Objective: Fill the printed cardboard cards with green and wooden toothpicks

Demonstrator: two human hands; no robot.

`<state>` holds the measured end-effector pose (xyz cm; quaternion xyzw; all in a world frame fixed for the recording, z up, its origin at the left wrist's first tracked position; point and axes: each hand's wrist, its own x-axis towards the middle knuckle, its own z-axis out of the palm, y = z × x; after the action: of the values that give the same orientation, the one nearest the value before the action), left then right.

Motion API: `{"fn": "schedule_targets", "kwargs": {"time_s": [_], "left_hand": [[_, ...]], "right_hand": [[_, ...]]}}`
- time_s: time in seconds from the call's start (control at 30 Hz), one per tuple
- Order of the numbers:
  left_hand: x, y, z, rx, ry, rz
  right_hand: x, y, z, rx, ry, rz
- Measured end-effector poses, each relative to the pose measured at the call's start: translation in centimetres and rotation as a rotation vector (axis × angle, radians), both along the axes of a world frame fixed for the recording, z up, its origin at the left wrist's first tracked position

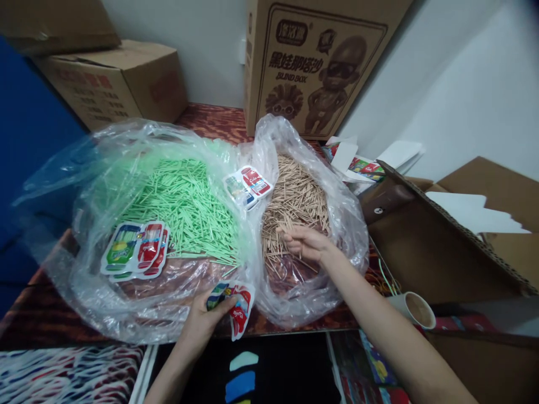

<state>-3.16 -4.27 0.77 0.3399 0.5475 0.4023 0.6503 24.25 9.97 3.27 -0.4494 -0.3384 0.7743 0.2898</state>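
My left hand (206, 314) grips a folded printed packet (241, 306) with red and green can pictures, the thumb pressed across its front. Over the right plastic bag (353, 241), my right hand (309, 244) has its fingers curled and pinched on thin brown sticks (297, 191), which lie in a heap there. How many sticks it pinches is hidden. To the left, a second clear bag (95, 303) holds a pile of light green sticks (189, 207). Several can-shaped packets (137, 249) lie stacked on that bag's near left part. Another packet pair (249, 186) rests between both piles.
A tall printed carton (311, 67) stands behind the bags, and a smaller carton (122, 84) is at the back left. On the right are an open cardboard box (412, 241) and a paper cup (415, 310). Printed cards (364, 168) lie beyond the right bag.
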Motion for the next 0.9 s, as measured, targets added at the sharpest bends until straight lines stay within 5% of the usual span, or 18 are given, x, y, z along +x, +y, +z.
{"fn": "schedule_targets", "kwargs": {"time_s": [0.17, 0.33, 0.73, 0.9], "left_hand": [[0.0, -0.1, -0.1, 0.016, 0.028, 0.028], [0.4, -0.2, 0.3, 0.024, 0.002, 0.046], [4.1, 5.3, 2.9, 0.173, -0.126, -0.152], [4.7, 6.3, 3.3, 0.431, 0.062, -0.198]], "right_hand": [[-1.4, -2.9, -1.3, -0.046, 0.086, -0.055], [-2.3, -4.5, -2.5, 0.135, -0.163, -0.208], [-5.3, -7.9, -2.0, 0.259, -0.214, -0.015], [-4.4, -7.7, -2.4, 0.307, -0.215, -0.016]]}}
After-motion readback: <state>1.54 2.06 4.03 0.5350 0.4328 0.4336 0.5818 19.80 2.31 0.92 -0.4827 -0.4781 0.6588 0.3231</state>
